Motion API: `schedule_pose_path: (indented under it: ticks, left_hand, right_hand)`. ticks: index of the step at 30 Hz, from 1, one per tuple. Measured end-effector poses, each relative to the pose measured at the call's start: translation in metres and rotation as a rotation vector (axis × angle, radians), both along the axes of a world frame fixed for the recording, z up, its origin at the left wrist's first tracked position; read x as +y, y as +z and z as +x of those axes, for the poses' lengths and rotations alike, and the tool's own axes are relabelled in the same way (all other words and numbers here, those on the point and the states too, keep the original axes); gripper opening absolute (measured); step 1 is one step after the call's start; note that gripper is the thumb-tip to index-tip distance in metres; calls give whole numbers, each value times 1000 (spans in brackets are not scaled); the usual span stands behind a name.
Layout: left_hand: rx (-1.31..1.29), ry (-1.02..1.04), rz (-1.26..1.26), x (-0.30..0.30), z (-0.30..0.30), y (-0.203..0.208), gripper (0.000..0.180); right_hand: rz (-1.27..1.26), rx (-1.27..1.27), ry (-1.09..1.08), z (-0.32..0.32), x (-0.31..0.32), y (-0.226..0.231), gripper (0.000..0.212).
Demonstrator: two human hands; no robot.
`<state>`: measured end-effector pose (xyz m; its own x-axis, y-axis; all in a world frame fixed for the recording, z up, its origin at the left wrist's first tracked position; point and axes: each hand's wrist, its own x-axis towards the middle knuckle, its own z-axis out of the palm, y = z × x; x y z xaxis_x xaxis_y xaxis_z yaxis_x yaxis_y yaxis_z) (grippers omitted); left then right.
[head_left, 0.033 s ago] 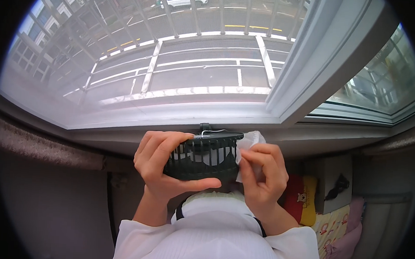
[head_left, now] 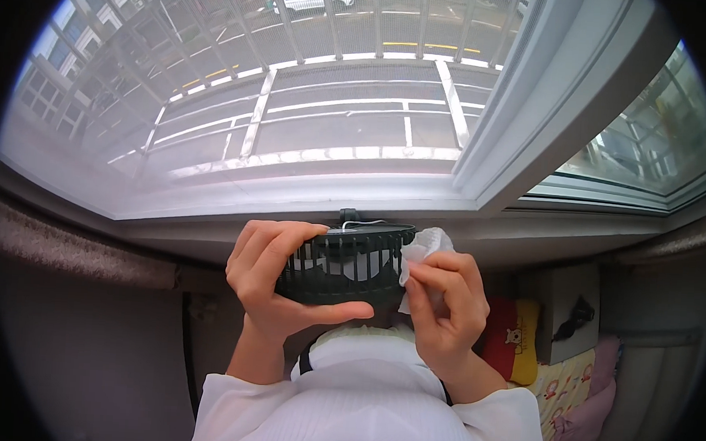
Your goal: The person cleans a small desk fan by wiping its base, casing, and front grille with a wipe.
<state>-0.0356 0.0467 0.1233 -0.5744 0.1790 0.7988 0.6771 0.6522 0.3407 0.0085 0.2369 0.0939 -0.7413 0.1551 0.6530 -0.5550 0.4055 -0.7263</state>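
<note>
A small dark fan (head_left: 342, 272) with a slatted round cage is held in front of my chest, its light blades showing between the slats. My left hand (head_left: 266, 272) grips its left side, fingers over the top rim and thumb stretched along the underside. In my right hand (head_left: 451, 301), thumb and forefinger pinch a crumpled white wipe (head_left: 430, 244). The wipe touches the right edge of the cage. At the fan's far side a dark clip or stem (head_left: 348, 215) and a thin pale wire are partly visible.
Just beyond the fan runs the white window frame (head_left: 306, 206), with railings and a road outside. At right lie a red and yellow cushion (head_left: 514, 341), patterned bedding (head_left: 563, 391) and a grey box (head_left: 568, 304) with a black object on it. A fluffy beige edge (head_left: 88, 246) is at left.
The fan has shifted very slightly left. My right hand and the wipe have dropped a little along the cage's right edge.
</note>
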Motion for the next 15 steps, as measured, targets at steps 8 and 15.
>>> schedule_pose_path:
  ticks: [8,15]
  left_hand:
    - [-25,-1,-57,3,7,1,80]
    - [-27,4,-34,-2,0,-2,81]
  right_hand:
    - [69,62,-30,-17,7,9,20]
    - [118,40,-4,-10,8,11,19]
